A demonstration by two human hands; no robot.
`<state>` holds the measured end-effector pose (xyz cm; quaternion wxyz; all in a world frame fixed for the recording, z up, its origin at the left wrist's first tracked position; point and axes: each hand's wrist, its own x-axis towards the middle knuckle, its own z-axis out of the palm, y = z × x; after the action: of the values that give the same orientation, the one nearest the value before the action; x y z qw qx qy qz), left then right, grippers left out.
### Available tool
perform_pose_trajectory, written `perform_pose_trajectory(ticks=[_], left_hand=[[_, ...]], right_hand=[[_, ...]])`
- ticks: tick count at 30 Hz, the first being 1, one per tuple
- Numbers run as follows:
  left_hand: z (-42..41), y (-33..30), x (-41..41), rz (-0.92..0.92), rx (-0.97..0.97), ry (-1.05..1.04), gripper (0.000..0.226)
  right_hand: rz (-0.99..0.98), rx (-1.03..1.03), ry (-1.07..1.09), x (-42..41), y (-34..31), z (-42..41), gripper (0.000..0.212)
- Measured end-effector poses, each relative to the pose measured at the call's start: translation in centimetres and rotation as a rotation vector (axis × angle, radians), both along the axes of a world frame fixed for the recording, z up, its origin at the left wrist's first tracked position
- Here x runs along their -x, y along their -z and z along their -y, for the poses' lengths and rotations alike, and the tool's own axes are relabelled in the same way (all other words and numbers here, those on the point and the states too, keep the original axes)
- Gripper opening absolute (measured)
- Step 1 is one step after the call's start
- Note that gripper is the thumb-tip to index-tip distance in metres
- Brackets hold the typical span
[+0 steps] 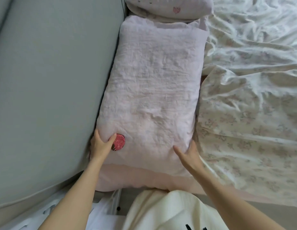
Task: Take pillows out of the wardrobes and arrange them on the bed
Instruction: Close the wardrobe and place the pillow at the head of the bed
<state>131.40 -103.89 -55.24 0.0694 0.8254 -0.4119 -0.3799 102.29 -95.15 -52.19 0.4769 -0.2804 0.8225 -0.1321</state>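
Cream knit fabric of my top (169, 211) fills the bottom edge of the frame, with a black mark on it cut off by the border. Both my bare forearms reach forward over it to the long pillow (152, 90), a rectangular cushion in a crinkled pale lilac-pink case that lies lengthwise along the left edge of the bed (253, 47), pressed against the smooth grey-green padded headboard (50, 77). My left hand (101, 145) is clamped on the pillow's near left corner, thumb on top and fingers tucked down between pillow and headboard, out of sight. The thumb partly covers a round red patch (119, 141) stitched on the case; what it depicts is hard to make out. My right hand (189, 155) lies spread and flat on the near right corner, fingers apart, gripping nothing. A plain pink flap of the case sags over the bed's near edge. At the far end a second pillow (171, 7), plump and pale with a small pink motif, overlaps the long one and is cut off by the top border. A rumpled cream sheet (244, 123) with a faint floral print covers the bed to the right.
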Motion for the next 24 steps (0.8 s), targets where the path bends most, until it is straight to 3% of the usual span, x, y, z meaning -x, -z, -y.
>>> perform_pose_trajectory(ticks=[3, 11, 16, 17, 19, 21, 24], left_hand=[[0.6, 0.5, -0.6, -0.057, -0.072, -0.035, 0.096], [-3.2, -2.9, 1.5, 0.085, 0.196, -0.007, 0.071], [-8.3, -1.8, -1.4, 0.16, -0.274, 0.074, 0.06], [-8.7, -1.9, -1.4, 0.181, -0.263, 0.078, 0.058], [-8.8, -2.4, -0.2, 0.228, -0.031, 0.158, 0.056], [-7.5, -2.7, 2.4, 0.235, 0.191, 0.336, 0.061], [-5.4, -2.5, 6.7, 0.166, 0.172, 0.522, 0.073]], right_hand=[[0.139, -0.032, 0.051, -0.5, 1.2, -0.4, 0.097], [-0.09, 0.205, 0.009, -0.7, -0.2, -3.5, 0.071], [-0.2, -0.106, -0.261, 1.6, -0.4, -6.8, 0.05], [-0.23, -0.099, -0.26, 1.9, -0.7, -7.1, 0.048], [-0.419, 0.076, -0.326, 1.8, -1.3, -7.0, 0.05], [-0.549, 0.314, -0.534, 1.0, -1.7, -5.4, 0.059], [-0.527, 0.371, -0.891, -0.7, -1.0, -2.2, 0.066]])
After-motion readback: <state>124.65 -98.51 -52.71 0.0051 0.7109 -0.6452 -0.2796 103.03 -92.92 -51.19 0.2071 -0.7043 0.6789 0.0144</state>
